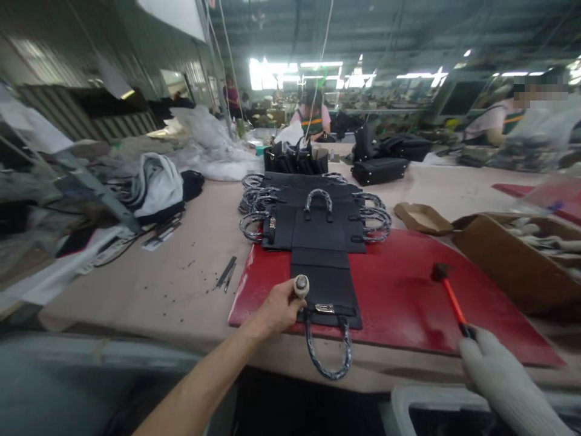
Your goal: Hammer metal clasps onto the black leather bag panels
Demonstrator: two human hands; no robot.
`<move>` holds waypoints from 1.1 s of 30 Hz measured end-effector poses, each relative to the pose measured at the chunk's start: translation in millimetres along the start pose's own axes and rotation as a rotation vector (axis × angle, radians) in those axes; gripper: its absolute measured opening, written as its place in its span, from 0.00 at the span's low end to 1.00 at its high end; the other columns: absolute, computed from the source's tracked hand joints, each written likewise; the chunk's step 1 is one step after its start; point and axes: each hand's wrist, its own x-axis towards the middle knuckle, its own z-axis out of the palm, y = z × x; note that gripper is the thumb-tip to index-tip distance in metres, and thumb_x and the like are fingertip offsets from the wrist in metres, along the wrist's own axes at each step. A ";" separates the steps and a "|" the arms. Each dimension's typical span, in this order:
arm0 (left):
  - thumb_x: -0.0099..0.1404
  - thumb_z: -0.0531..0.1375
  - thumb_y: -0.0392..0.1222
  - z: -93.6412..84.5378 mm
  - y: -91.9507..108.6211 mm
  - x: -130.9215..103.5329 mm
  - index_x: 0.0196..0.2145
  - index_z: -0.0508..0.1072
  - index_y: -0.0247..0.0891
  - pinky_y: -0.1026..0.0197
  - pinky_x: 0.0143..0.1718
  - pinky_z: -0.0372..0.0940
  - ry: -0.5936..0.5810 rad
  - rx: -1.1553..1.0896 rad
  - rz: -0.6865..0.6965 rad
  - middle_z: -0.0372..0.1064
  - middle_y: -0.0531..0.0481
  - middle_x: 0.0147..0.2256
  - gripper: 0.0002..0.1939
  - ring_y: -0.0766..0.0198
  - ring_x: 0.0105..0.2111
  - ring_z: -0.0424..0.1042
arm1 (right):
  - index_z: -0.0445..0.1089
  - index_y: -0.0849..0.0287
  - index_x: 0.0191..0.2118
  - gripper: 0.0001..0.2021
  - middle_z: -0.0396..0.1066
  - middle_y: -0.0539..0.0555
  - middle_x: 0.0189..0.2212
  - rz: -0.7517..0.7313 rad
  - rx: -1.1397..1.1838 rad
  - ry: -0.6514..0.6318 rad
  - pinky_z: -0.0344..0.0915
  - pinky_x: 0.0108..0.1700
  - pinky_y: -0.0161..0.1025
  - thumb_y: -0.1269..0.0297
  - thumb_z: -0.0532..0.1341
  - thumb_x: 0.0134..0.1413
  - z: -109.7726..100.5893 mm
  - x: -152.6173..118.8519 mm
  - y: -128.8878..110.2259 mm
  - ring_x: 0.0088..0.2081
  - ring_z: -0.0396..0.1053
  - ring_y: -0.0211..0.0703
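My bare left hand (284,304) grips an upright punch-like tool (301,284) with a pale wrapped body and a metal top; its lower end is hidden. It stands over the near left part of a black bag panel (320,281), beside a silver clasp (325,308). A wrapped, looped handle (330,372) hangs from the panel past the red board. My right hand (492,363), in a whitish glove, holds a hammer (454,300) with an orange-red and black handle. The hammer's dark head is raised to the right of the panel.
A red board (399,297) lies under the panel. Stacked black panels with wrapped handles (379,221) lie behind it. Dark strips (226,274) are at left, a cardboard box (512,260) at right. Black bags (295,158) stand farther back. People (312,115) sit beyond the table.
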 end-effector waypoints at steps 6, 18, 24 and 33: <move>0.61 0.62 0.35 0.9 -3.5 -1.3 0.39 0.76 0.36 0.61 0.38 0.67 -0.025 -0.018 -0.029 0.72 0.51 0.31 0.07 0.60 0.34 0.71 | 0.69 0.50 0.48 0.22 0.60 0.44 0.21 0.284 0.631 -0.296 0.54 0.17 0.36 0.38 0.61 0.60 -24.4 -23.4 -118.6 0.17 0.58 0.40; 0.63 0.62 0.37 1.5 -8.8 -0.6 0.39 0.77 0.34 0.62 0.36 0.65 -0.012 -0.013 -0.044 0.71 0.51 0.30 0.07 0.63 0.31 0.70 | 0.71 0.52 0.43 0.14 0.70 0.48 0.22 -0.371 0.261 -0.163 0.62 0.20 0.36 0.48 0.56 0.69 -38.0 -18.5 -183.5 0.19 0.68 0.42; 0.62 0.60 0.33 2.9 -10.1 2.4 0.37 0.75 0.35 0.64 0.33 0.62 -0.052 0.005 0.019 0.69 0.52 0.30 0.06 0.65 0.30 0.67 | 0.68 0.51 0.30 0.17 0.71 0.51 0.19 -0.537 0.012 -0.372 0.56 0.21 0.37 0.48 0.55 0.68 -17.3 -27.2 -158.1 0.18 0.68 0.44; 0.62 0.60 0.36 -0.5 -7.0 -1.6 0.38 0.76 0.34 0.62 0.36 0.66 -0.022 0.033 -0.011 0.72 0.50 0.31 0.07 0.62 0.32 0.70 | 0.69 0.56 0.40 0.14 0.73 0.56 0.25 -0.013 -0.534 -0.336 0.57 0.27 0.42 0.53 0.51 0.67 13.7 6.6 -31.1 0.28 0.74 0.53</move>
